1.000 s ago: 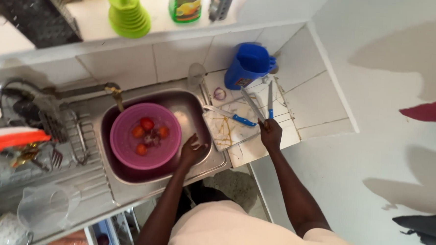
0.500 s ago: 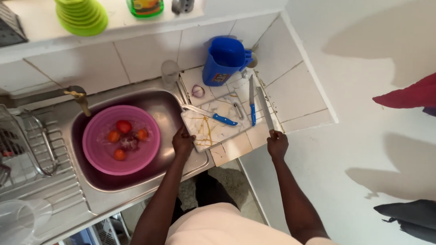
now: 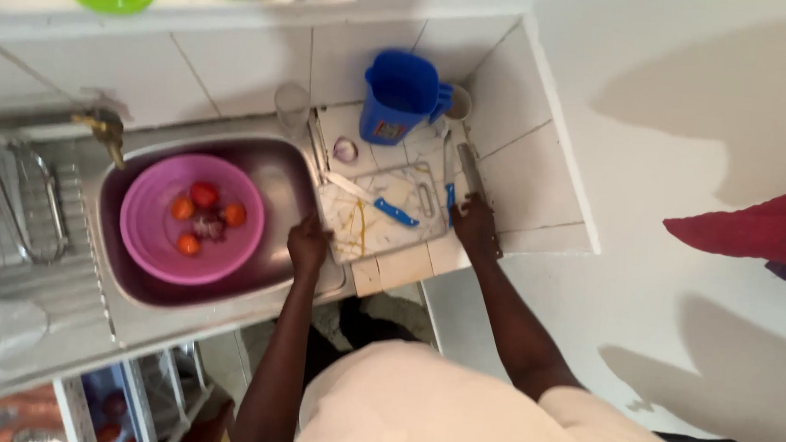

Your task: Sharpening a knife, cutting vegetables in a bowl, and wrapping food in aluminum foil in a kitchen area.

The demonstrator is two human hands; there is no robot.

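My left hand (image 3: 308, 244) rests with curled fingers on the left edge of a white marbled cutting board (image 3: 370, 233), between the board and the sink. A blue-handled knife (image 3: 383, 203) lies across the board. My right hand (image 3: 477, 229) sits at the board's right edge. Its fingertips touch the blue handle of a second knife (image 3: 450, 200) and a long grey blade (image 3: 470, 170) beside it. Whether it grips either one is hidden. A pink bowl (image 3: 149, 237) in the steel sink (image 3: 289, 168) holds three tomatoes and a dark red onion.
A blue jug (image 3: 400, 98) stands in the tiled corner behind the board, with a clear glass (image 3: 292, 110) and a cut onion half (image 3: 346, 148) nearby. A brass tap (image 3: 105, 129) overhangs the sink, and a dish rack (image 3: 23, 205) sits left. A red cloth (image 3: 755, 232) shows at right.
My right hand has come back from the counter's outer edge to the board's right side by the knives. My left hand stays at the board's left edge. The view shifted left.
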